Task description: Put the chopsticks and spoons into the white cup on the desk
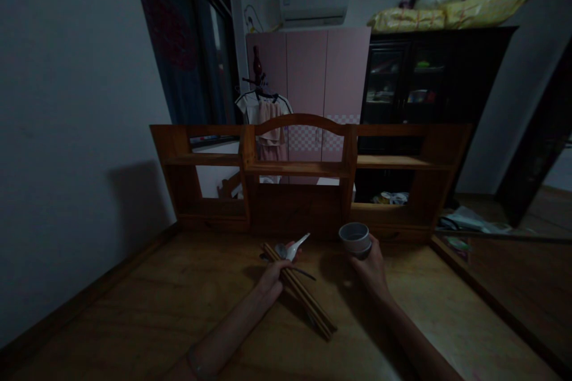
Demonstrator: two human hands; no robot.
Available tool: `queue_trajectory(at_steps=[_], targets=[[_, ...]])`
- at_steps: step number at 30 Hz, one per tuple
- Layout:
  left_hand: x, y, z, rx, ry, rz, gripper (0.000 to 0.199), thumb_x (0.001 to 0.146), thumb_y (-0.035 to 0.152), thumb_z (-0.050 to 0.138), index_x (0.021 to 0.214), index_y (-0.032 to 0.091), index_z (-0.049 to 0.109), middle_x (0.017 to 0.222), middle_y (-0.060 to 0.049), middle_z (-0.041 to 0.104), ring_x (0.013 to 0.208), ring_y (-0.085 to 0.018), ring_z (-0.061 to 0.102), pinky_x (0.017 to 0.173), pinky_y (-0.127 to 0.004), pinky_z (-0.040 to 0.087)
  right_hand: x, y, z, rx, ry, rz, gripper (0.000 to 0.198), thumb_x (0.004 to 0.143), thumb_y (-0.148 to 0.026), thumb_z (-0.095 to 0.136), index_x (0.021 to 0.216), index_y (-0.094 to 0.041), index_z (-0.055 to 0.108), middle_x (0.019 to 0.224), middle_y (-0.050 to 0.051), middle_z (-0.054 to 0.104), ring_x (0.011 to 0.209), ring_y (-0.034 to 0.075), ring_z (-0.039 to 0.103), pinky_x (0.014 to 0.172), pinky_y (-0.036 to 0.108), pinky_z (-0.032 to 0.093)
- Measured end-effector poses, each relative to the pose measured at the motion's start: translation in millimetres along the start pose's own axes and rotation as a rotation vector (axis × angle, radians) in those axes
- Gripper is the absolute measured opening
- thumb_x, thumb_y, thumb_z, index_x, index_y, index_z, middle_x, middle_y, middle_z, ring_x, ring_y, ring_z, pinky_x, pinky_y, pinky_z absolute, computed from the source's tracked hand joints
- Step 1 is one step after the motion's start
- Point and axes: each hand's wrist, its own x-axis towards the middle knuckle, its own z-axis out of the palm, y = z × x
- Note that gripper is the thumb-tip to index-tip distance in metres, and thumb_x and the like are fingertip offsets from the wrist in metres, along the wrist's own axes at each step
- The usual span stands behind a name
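A bundle of wooden chopsticks (308,299) lies across my left hand (272,280), whose fingers are closed around it. In the same grip are a white soup spoon (295,247) and metal utensils, one with a thin handle (304,274) sticking out to the right. A rounded metal end (280,249) shows beside the white spoon; the exact kinds of the metal pieces are hard to make out. To the right, my right hand (372,265) is wrapped around a grey cup (355,237), held upright with its mouth facing up. Both hands are above the wooden tabletop (214,321).
A wooden shelf unit (297,168) stands along the back of the table. The wall (84,131) borders the left side, and a raised wooden edge (482,286) runs down the right. Pink cabinets (306,71) and a dark cabinet (473,83) stand beyond.
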Motion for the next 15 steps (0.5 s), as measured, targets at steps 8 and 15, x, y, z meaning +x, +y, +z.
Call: queue_trajectory(at_steps=[8, 15], targets=[[1.7, -2.0, 2.7, -0.024, -0.037, 0.005, 0.057, 0.063, -0.013, 0.053, 0.112, 0.015, 0.063, 0.098, -0.008, 0.073, 0.090, -0.017, 0.070, 0.074, -0.019, 0.055, 1.7, 2.7, 0.3, 0.003, -0.005, -0.011, 0.072, 0.063, -0.035, 0.070, 0.129, -0.019, 0.046, 0.117, 0.012, 0.058, 0.105, 0.033, 0.057, 0.090, 0.043, 0.047], [-1.8, -1.7, 5.2, -0.060, -0.061, -0.006, 0.058, 0.062, -0.011, 0.052, 0.114, 0.013, 0.060, 0.107, -0.012, 0.072, 0.097, -0.019, 0.070, 0.083, -0.021, 0.055, 0.7, 1.0, 0.4, -0.004, 0.001, -0.007, 0.071, 0.063, -0.034, 0.069, 0.129, -0.020, 0.046, 0.116, 0.011, 0.058, 0.105, 0.033, 0.056, 0.089, 0.043, 0.047]])
